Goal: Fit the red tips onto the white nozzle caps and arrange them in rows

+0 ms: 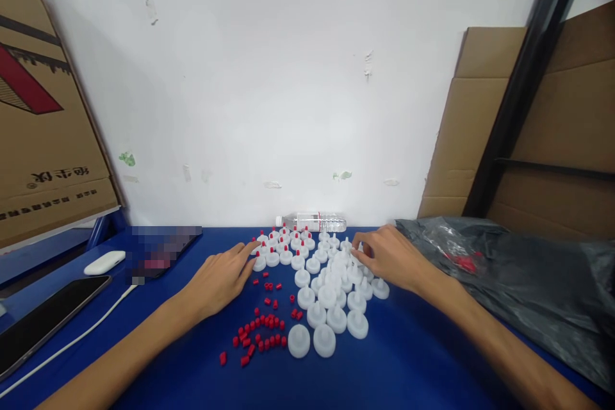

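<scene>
Lids of round white plastic [324, 343] crowd between our left hand [223, 277] and right hand [388, 256]; fingers curl, but we cannot tell whether they pinch anything. Careless brushing could topple lids or scatter red cylindrical plastic caps [261, 346]. Most spouts [325, 332] point up, long axes vertical.

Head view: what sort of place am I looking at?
Probably a small-parts workbench in a workshop or storeroom: a blue tabletop bears many loose red caps and white nozzle lids, and a large cardboard box stands at the left.
</scene>
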Tool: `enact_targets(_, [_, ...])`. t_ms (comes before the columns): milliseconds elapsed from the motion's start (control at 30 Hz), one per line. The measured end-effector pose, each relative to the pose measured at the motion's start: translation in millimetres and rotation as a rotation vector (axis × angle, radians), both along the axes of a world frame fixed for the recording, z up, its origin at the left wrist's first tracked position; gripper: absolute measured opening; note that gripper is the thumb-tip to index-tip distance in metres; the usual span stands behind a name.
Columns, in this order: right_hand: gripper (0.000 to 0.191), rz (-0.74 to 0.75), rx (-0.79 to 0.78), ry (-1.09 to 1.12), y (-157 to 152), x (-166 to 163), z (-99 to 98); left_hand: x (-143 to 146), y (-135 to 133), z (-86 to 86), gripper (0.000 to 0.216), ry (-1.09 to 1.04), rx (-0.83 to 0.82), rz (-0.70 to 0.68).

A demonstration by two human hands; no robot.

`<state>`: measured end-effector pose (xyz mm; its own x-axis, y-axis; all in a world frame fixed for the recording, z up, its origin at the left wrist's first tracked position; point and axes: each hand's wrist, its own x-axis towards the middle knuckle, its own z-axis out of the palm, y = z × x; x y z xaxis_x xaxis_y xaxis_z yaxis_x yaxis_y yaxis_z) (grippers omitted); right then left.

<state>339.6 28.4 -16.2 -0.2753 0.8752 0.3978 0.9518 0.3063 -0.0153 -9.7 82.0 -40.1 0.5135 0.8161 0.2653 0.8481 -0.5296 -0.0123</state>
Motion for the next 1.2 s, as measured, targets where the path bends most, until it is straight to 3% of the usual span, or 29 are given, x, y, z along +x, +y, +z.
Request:
enact_targets(333, [0.02, 0.0, 0.026, -0.005, -2, -1, 0.4, 3, 3, -3.1, 0.03, -0.019, -0.025, -0.027])
enact_targets(467, [0.033, -0.006, 0.261, 0.062, -6, -7, 5.1, 7, 1, -1.2, 0.024, -0.085, -0.039, -0.011])
enact_targets(567, [0.027, 0.153, 0.479, 0.162, -14, -19, 6.4, 11, -6, 2.1, 0.024, -0.224, -0.01, -0.027])
enact_targets(633, [0.017, 0.289, 0.511, 0.197, -22, -33, 4.3, 15, -14, 2.3, 0.023, -0.362, 0.023, -0.108])
enact_targets(700, [0.032, 0.379, 0.461, 0.191, -30, -49, -0.5, 21, -24, -0.1, 0.019, -0.483, 0.081, -0.247])
enact_targets(800, [0.054, 0.477, 0.35, 0.16, -39, -72, -10.6, 30, -40, -5.4, 0.011, -0.502, 0.186, -0.491])
enact_targets(900, [0.035, 0.572, 0.35, 0.186, -42, -85, -19.6, 35, -50, -7.1, 0.009, -0.397, 0.263, -0.618])
enact_targets(1033, [0.02, 0.602, 0.448, 0.133, -40, -90, -22.7, 38, -55, -2.9, 0.022, -0.221, 0.298, -0.608])
enact_targets(1200, [0.014, 0.569, 0.579, -0.034, -36, -84, -13.8, 41, -56, 1.2, 0.028, -0.357, 0.147, -0.565])
